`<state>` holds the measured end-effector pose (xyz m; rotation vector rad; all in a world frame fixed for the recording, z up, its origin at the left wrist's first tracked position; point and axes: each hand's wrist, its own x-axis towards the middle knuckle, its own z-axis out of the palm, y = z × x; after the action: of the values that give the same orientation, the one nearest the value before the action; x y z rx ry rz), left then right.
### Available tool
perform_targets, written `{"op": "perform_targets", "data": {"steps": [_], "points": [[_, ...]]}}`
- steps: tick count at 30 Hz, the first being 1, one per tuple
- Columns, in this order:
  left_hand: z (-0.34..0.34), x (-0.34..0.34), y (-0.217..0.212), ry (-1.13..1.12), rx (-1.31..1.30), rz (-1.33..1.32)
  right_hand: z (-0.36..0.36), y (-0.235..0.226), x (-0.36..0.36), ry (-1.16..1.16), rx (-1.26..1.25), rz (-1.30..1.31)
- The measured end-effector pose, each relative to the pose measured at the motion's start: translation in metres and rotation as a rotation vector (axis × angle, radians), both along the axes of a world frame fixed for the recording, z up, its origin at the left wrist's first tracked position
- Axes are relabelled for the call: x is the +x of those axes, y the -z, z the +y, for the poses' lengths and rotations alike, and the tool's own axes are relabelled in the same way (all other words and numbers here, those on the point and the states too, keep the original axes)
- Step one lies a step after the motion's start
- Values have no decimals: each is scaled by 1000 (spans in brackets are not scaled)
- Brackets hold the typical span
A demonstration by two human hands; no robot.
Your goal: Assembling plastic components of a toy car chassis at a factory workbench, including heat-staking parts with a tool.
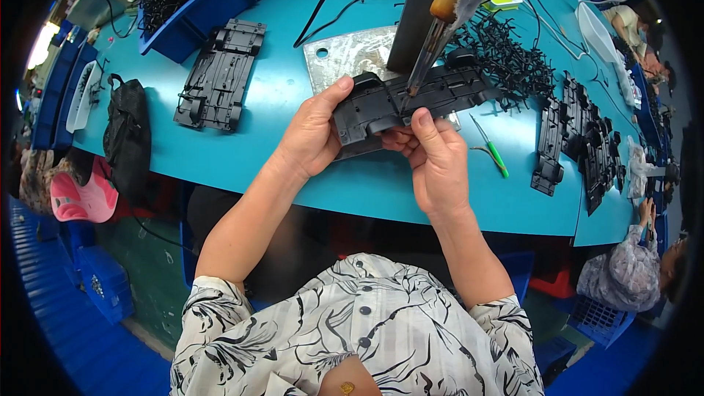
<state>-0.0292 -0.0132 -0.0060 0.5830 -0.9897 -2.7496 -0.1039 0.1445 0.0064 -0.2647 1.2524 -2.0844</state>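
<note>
A teal bench (242,154) curves before you. Your left hand (312,136) and right hand (434,158) both grip a black plastic chassis (411,99) at centre, under a hanging tool tip (424,66). More chassis parts (220,73) lie at ten o'clock, green cutters (493,148) at three

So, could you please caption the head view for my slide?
Both hands, left hand and right hand, hold a black plastic chassis under a mounted tool tip above a blue table.

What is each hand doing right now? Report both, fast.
Left hand: closed on the left end of the black plastic chassis part.
Right hand: grip closed on the same part's lower edge, under the hanging tool tip.
</note>
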Motion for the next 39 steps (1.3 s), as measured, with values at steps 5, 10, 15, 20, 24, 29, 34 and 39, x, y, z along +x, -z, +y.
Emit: {"op": "perform_targets", "data": {"steps": [5, 10, 15, 20, 24, 29, 34, 39], "points": [[7, 7, -3, 9, -55, 72, 16, 3, 4, -59, 13, -68], [11, 16, -5, 86, -136, 65, 31, -3, 10, -111, 70, -60], [14, 26, -4, 237, -217, 62, 46, 1, 17, -89, 142, -28], [32, 32, -9, 293, -280, 90, 70, -8, 25, 32, 342, 345], [45, 35, -15, 271, -256, 101, 83, -9, 11, 195, 402, 1327], [48, 40, -13, 321, -15, 53, 91, -6, 14, 153, 378, 1512], [57, 40, -5, 258, -76, 29, 92, 1, 29, 114, 417, 1501], [64, 45, -6, 265, -146, 105, 98, 1, 29, 150, 403, 1243]]}}
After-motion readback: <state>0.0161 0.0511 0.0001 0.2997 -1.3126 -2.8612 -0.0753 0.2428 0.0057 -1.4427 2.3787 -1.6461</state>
